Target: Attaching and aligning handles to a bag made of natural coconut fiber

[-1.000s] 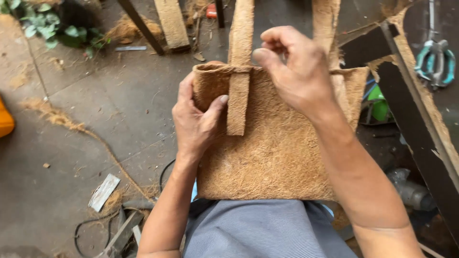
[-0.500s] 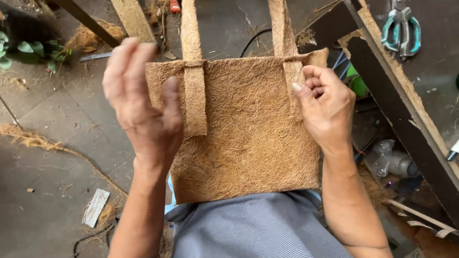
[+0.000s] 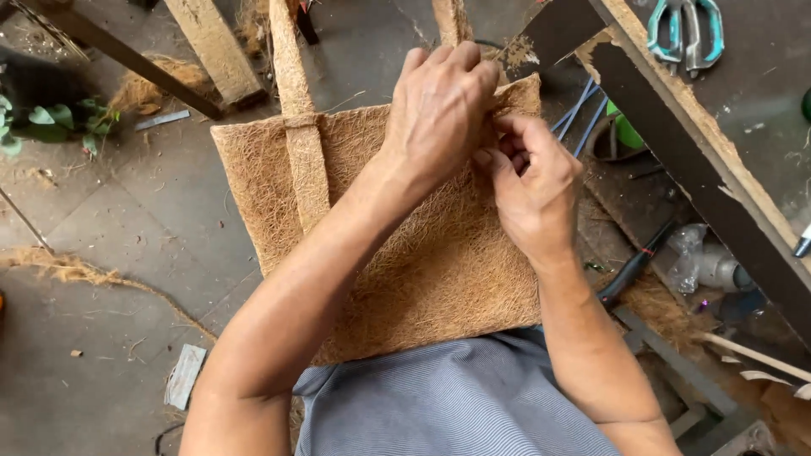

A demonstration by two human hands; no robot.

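I am holding the coir mat (image 3: 405, 270) on my lap, its lower edge lying against my striped shirt (image 3: 456, 405) and its top edge pointing away from me. Both my hands are meeting at its upper right corner — my left hand (image 3: 439, 105) is reaching across and curling over the edge there, and my right hand (image 3: 532, 190) is pinching the fibre just below it, fingers bent tight. A coir strap (image 3: 300, 143) is running up the mat's left side and past the top. To the right, teal scissors (image 3: 686, 29) are lying on a dark bench (image 3: 743, 110) — well apart from my hands.
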